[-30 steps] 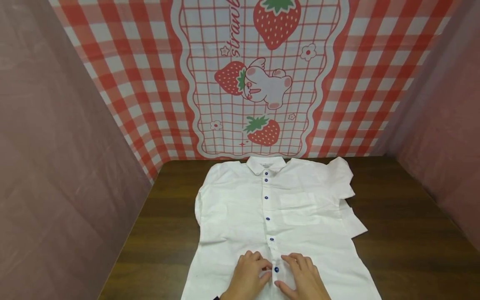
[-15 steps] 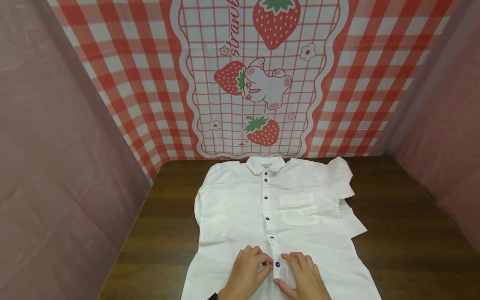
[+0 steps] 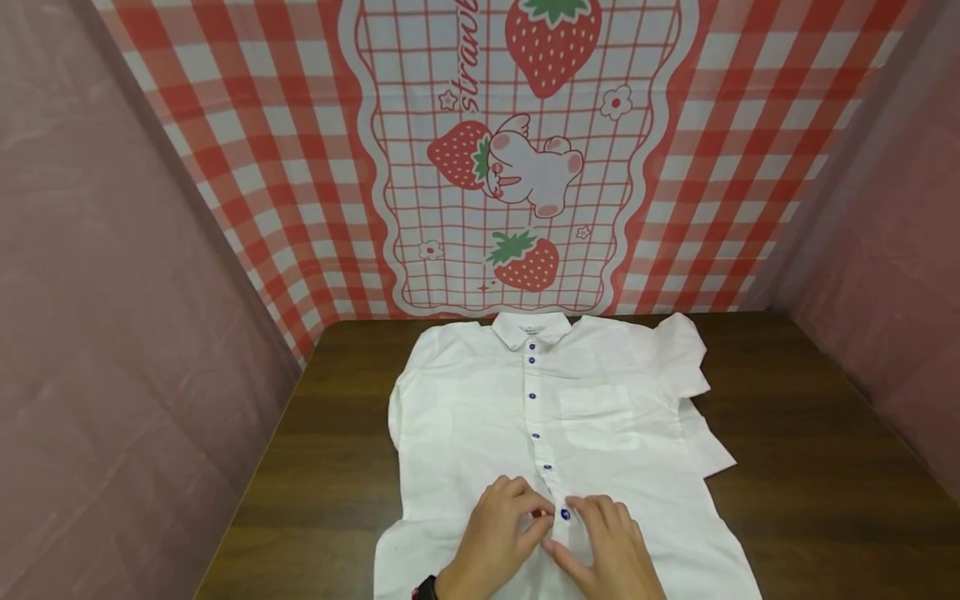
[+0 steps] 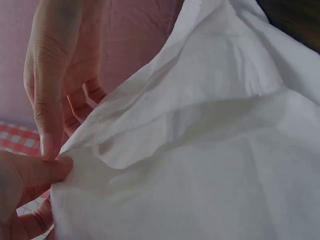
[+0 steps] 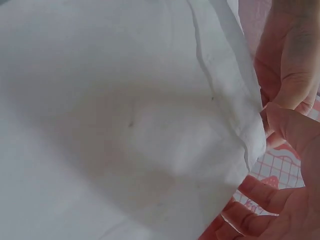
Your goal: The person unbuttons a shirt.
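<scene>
A white collared shirt (image 3: 480, 417) with blue buttons down its front lies spread on the table. My left hand (image 3: 497, 533) pinches the front placket between thumb and index finger, just left of the lowest visible button (image 3: 565, 514). On that button's other side, my right hand (image 3: 611, 546) holds the placket with bent fingers above and thumb below. Seen from the left wrist, the fingertips of my left hand (image 4: 30, 182) meet the right thumb at the raised cloth edge. The right wrist view has the fingers of my right hand (image 5: 295, 200) along that edge; the cloth hides part of them.
The brown wooden table (image 3: 330, 467) shows on both sides of the shirt. A red-and-white checked cloth (image 3: 300, 167) with strawberry prints hangs behind it. Pink curtains (image 3: 135, 333) stand at left and right. One shirt sleeve (image 3: 678, 358) sticks out to the right.
Both hands have shifted slightly away from me, the left also to the right. The placket and its lowest visible button moved up and right with them, and the shirt's lower left side drew inward.
</scene>
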### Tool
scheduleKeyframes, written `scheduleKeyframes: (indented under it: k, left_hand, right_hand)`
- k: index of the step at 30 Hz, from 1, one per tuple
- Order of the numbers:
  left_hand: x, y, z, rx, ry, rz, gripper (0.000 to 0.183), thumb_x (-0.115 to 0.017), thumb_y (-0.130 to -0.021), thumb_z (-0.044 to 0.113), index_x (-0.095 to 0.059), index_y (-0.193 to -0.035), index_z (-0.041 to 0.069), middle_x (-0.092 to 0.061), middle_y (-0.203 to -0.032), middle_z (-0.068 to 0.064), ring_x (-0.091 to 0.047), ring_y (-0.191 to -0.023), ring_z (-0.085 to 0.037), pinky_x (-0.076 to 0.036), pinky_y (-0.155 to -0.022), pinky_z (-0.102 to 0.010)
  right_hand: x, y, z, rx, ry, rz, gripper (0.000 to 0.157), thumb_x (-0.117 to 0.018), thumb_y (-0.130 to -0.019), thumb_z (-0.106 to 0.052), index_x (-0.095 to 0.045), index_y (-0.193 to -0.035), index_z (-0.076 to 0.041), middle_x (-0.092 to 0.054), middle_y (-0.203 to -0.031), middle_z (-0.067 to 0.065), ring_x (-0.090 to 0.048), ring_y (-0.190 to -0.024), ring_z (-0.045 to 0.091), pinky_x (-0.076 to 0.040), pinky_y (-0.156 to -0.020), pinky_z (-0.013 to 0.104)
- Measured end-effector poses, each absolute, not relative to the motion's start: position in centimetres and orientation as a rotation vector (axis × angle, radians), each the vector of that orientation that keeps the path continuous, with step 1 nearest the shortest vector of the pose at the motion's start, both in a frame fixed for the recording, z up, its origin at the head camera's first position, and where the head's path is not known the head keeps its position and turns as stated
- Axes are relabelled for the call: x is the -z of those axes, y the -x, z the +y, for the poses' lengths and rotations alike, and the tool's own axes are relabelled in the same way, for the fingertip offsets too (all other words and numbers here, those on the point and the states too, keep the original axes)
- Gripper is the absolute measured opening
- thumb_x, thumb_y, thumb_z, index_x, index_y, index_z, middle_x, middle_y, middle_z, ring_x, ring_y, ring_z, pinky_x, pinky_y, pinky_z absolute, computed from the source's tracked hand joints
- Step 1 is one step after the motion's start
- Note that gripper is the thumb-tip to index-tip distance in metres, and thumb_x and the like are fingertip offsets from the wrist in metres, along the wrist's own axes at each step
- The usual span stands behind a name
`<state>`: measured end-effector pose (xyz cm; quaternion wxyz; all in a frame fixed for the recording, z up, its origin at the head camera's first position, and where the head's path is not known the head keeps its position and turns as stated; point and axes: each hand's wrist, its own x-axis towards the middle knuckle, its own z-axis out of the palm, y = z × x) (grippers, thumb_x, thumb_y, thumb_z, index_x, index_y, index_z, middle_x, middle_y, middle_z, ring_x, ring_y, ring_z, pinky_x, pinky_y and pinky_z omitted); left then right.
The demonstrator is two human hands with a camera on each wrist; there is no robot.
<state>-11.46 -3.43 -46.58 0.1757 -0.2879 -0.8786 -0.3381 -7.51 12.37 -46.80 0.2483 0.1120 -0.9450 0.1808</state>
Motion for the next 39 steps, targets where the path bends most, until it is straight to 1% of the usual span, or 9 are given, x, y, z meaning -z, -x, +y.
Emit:
scheduleKeyframes:
  k: [4, 8, 12, 14, 18, 22, 27, 34, 39]
  left_hand:
    - [46.1, 11.6, -3.3, 1.048, 0.839, -2.453, 0.005, -0.072, -0.077, 0.016, -0.071, -0.079, 0.021, -0.058, -0.078, 0.011, -0.048, -0.075, -0.001, -0.035, -0.068, -0.006]
    - [45.8, 11.7, -3.2, 1.138, 0.872, -2.418, 0.007, -0.072, -0.075, 0.013, -0.069, -0.078, 0.018, -0.063, -0.085, 0.01, -0.051, -0.079, -0.003, -0.038, -0.073, -0.007]
    - [45.6, 11.8, -3.2, 1.228, 0.896, -2.432, 0.007, -0.072, -0.075, 0.011, -0.069, -0.078, 0.017, -0.067, -0.085, 0.01, -0.054, -0.08, -0.003, -0.041, -0.075, -0.009]
    - [45.5, 11.8, -3.1, 1.258, 0.896, -2.443, 0.006, -0.072, -0.076, 0.011, -0.07, -0.078, 0.016, -0.068, -0.083, 0.009, -0.055, -0.079, -0.002, -0.042, -0.074, -0.01]
    - [45.5, 11.8, -3.0, 1.274, 0.896, -2.447, 0.006, -0.072, -0.075, 0.01, -0.07, -0.077, 0.016, -0.069, -0.081, 0.007, -0.056, -0.077, -0.003, -0.042, -0.073, -0.009]
    - [45.6, 11.7, -3.1, 1.259, 0.903, -2.449, 0.002, -0.071, -0.078, 0.014, -0.07, -0.077, 0.015, -0.069, -0.081, 0.008, -0.056, -0.076, -0.002, -0.041, -0.071, -0.008]
    - [45.7, 11.6, -3.1, 1.197, 0.904, -2.443, 0.004, -0.071, -0.079, 0.018, -0.069, -0.077, 0.016, -0.068, -0.08, 0.009, -0.054, -0.073, -0.002, -0.039, -0.069, -0.007]
    - [45.8, 11.5, -3.0, 1.049, 0.891, -2.384, 0.005, -0.073, -0.076, 0.018, -0.068, -0.078, 0.02, -0.066, -0.076, 0.012, -0.053, -0.07, -0.003, -0.034, -0.068, -0.005]
    - [45.9, 11.4, -2.9, 1.004, 0.894, -2.343, 0.002, -0.071, -0.079, 0.021, -0.069, -0.08, 0.02, -0.066, -0.077, 0.014, -0.052, -0.069, -0.003, -0.034, -0.067, -0.006]
  right_hand:
    - [46.4, 7.6, 12.2, -0.532, -0.29, -2.577, 0.051, -0.082, -0.063, -0.041, -0.062, -0.101, -0.012, -0.056, -0.09, -0.003, -0.05, -0.079, 0.013, -0.043, -0.067, 0.034]
    - [46.2, 7.7, 12.0, -0.542, -0.318, -2.508, 0.053, -0.084, -0.059, -0.035, -0.063, -0.101, -0.011, -0.057, -0.089, -0.003, -0.052, -0.079, 0.014, -0.043, -0.066, 0.033]
    - [46.2, 7.9, 11.8, -0.542, -0.344, -2.456, 0.055, -0.086, -0.054, -0.029, -0.063, -0.1, -0.01, -0.059, -0.088, -0.003, -0.055, -0.079, 0.014, -0.041, -0.063, 0.029]
    - [46.1, 7.9, 11.7, -0.555, -0.335, -2.469, 0.053, -0.085, -0.054, -0.026, -0.063, -0.1, -0.01, -0.06, -0.088, -0.003, -0.056, -0.079, 0.014, -0.039, -0.062, 0.028]
    - [45.8, 7.7, 11.5, -0.59, -0.298, -2.521, 0.048, -0.082, -0.058, -0.02, -0.063, -0.1, -0.009, -0.061, -0.09, -0.002, -0.057, -0.08, 0.015, -0.039, -0.062, 0.029]
    - [45.5, 7.6, 11.4, -0.623, -0.279, -2.546, 0.039, -0.077, -0.063, -0.013, -0.064, -0.099, -0.008, -0.064, -0.091, 0.0, -0.059, -0.08, 0.017, -0.042, -0.064, 0.032]
    - [45.4, 7.8, 11.6, -0.615, -0.316, -2.503, 0.034, -0.075, -0.062, -0.006, -0.066, -0.095, -0.008, -0.064, -0.086, -0.001, -0.058, -0.074, 0.015, -0.042, -0.061, 0.031]
    - [45.3, 7.9, 12.0, -0.532, -0.345, -2.48, 0.023, -0.074, -0.064, -0.008, -0.068, -0.086, -0.011, -0.065, -0.077, -0.005, -0.059, -0.069, 0.013, -0.043, -0.061, 0.029]
    - [45.3, 8.0, 12.4, -0.49, -0.393, -2.439, 0.02, -0.075, -0.063, -0.006, -0.069, -0.082, -0.011, -0.067, -0.074, -0.003, -0.06, -0.066, 0.012, -0.045, -0.061, 0.028]
